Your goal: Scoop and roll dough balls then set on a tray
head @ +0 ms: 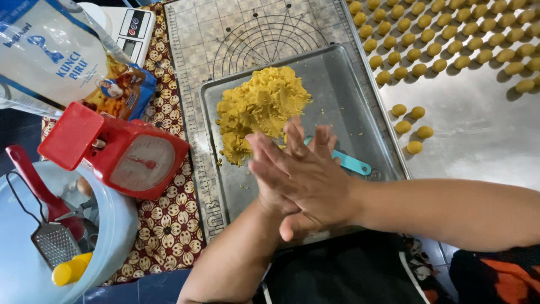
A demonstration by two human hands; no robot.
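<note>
The person's 2 hands are pressing flat together, palm against palm, just above the near end of a metal baking tray (360,101). The right hand (306,180) is lying on top with its fingers stretched out and pointing away; the left hand (270,200) is sitting beneath it, mostly covered. Whatever may be lying between the palms is hidden, so I cannot tell whether they are holding anything.

Just beyond the fingertips, a turquoise scoop handle (350,163) is resting on the tray, partly covered by the hands. Farther along the tray, a heap of crumbly yellow dough (260,107) is sitting toward its left side, touching the metal. The tray is lying on a translucent pastry mat (225,28) printed with rings and a grid.

To the left, a red kitchen scale (121,155) is standing on a patterned brown cloth (169,225); nearer, a pale blue basin (112,225) is holding a small grater (53,242). Behind the scale, a flour bag (50,56) is leaning beside a white digital scale (132,28).

To the right, 5 small dough balls (415,128) are lying apart on a steel surface (484,141), and many more dough ball rows (450,39) are lining its far part.
</note>
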